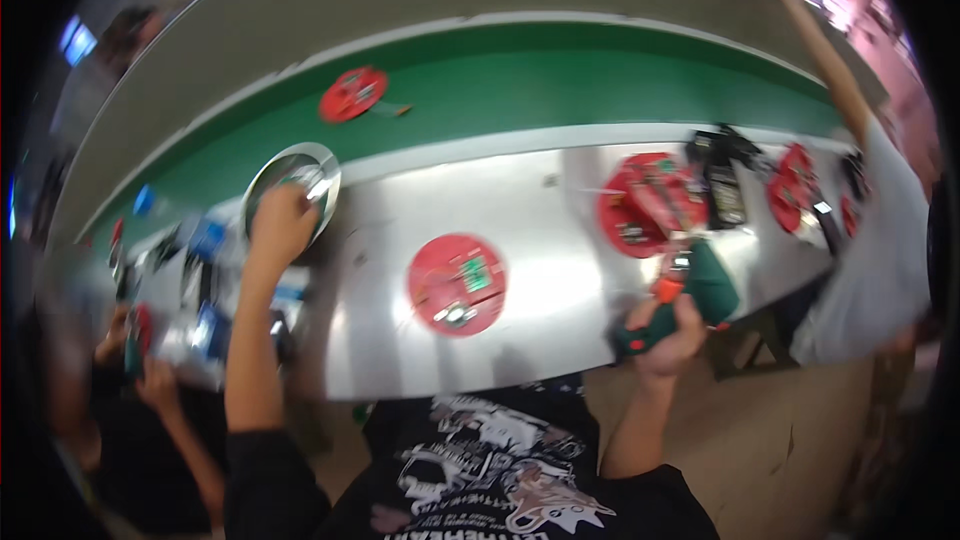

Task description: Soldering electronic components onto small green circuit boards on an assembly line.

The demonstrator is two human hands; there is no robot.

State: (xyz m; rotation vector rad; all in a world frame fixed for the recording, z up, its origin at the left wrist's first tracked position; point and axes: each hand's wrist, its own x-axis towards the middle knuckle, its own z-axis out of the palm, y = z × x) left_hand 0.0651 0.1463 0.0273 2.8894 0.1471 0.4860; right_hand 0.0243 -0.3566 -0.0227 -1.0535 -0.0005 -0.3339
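on the steel bench point(540, 190), a red round tray point(457, 284) with circuit parts at centre, more red trays point(650, 202) to the right, co-workers on both sides. left hand point(280, 225) curled over a shiny metal bowl point(293, 180) at the green belt point(520, 80), grip unclear. right hand point(668, 335) clamped on a green electric screwdriver point(685, 300) at the bench's near edge.

Bare table point(560, 240) between red disc point(457, 283) and metal bowl point(292, 185).

Your left hand point(281, 223) reached into a shiny metal bowl point(293, 180) with a polished rim. Your right hand point(668, 335) gripped a power screwdriver point(683, 297) in matt green plastic with an orange part. The workbench point(560, 240) looked like smooth, glossy sheet metal; the conveyor belt point(560, 90) was matt green. The red disc point(457, 284) looked like smooth plastic.
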